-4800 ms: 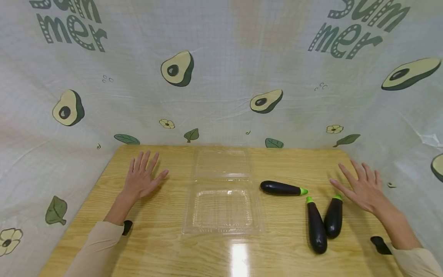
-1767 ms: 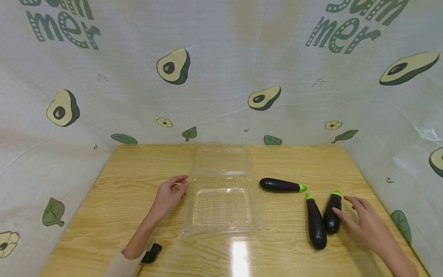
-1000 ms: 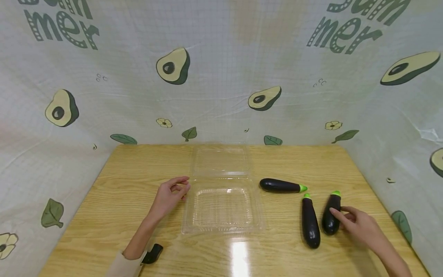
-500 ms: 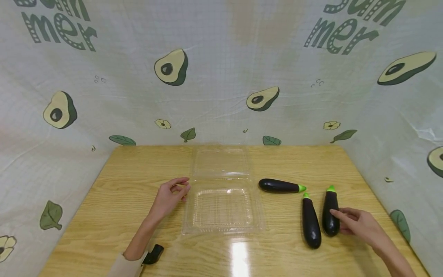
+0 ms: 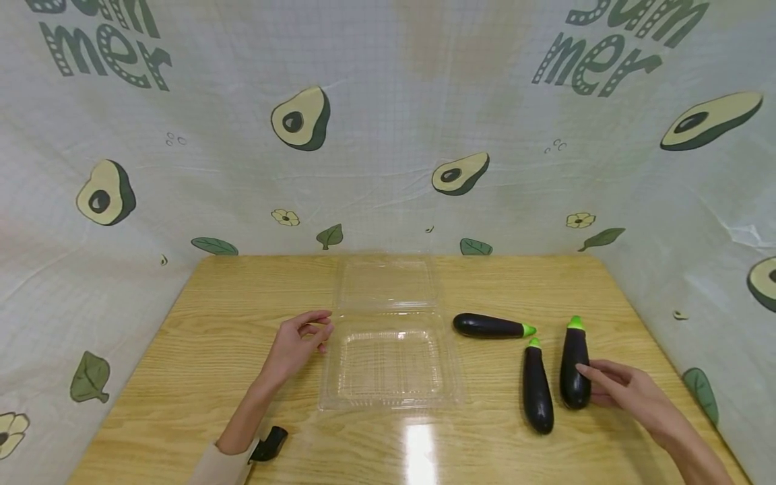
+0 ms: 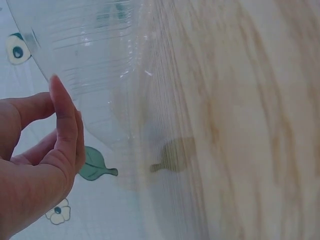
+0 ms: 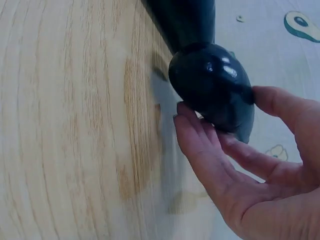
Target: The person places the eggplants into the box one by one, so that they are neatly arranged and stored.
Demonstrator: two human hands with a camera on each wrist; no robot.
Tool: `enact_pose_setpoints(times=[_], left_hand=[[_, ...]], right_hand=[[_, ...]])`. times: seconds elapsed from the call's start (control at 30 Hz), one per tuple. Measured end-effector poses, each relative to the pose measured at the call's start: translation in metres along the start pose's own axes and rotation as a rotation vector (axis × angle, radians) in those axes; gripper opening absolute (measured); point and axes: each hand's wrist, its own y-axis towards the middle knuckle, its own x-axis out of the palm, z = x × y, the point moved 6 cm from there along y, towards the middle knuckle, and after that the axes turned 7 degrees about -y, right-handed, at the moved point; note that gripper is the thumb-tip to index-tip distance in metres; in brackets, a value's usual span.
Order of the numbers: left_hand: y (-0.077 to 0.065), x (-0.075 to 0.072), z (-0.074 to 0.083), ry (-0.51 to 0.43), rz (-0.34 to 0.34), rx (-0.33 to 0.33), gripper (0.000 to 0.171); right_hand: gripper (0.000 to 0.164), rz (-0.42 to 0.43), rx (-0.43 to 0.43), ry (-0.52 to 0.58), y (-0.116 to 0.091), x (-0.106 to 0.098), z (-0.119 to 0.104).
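Right hand (image 5: pixel 627 392) is gripping the glossy black, green-tipped eggplant (image 5: pixel 574 367) by its fat end, thumb opposing fingers, just right of a second, matching eggplant (image 5: pixel 536 391) on the wood-grain table (image 5: pixel 261 289); wrapping the smooth bulge from both sides should be preventing slips. Left hand (image 5: pixel 293 347) is holding bent fingertips at the left rim of the open, clear plastic clamshell container (image 5: pixel 331 377); pinching or merely touching, can't tell, but going light should be sparing thin walls.

Pale sheeting (image 5: pixel 376 135) printed with avocados (image 5: pixel 301 111), leaves (image 5: pixel 330 236), flowers (image 5: pixel 285 217) and green lettering (image 5: pixel 578 73) rises behind the wood-grained bench (image 5: pixel 261 283) and along both its sides; a white glare (image 5: pixel 419 448) shines on the bench's near part.
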Motion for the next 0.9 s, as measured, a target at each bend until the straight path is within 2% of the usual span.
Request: enact_pose_setpoints(times=[0.17, 0.43, 0.63, 0.73, 0.9], left_hand=[[0.000, 0.000, 0.000, 0.000, 0.003, -0.012, 0.038], [0.001, -0.001, 0.000, -0.005, 0.001, -0.012, 0.039], [0.001, 0.000, 0.000, -0.011, -0.003, -0.012, 0.039], [0.000, -0.001, -0.001, -0.009, -0.001, -0.013, 0.039], [0.000, 0.000, -0.001, -0.016, 0.001, -0.010, 0.038]], right_hand=[[0.082, 0.004, -0.003, 0.026, -0.001, 0.000, 0.001], [0.079, 0.014, 0.008, 0.000, 0.000, 0.003, 0.006], [0.075, 0.014, -0.033, -0.120, -0.003, 0.004, 0.003], [0.071, 0.001, -0.087, -0.177, -0.005, 0.004, -0.003], [0.067, -0.037, -0.129, -0.219, -0.006, 0.006, -0.010]])
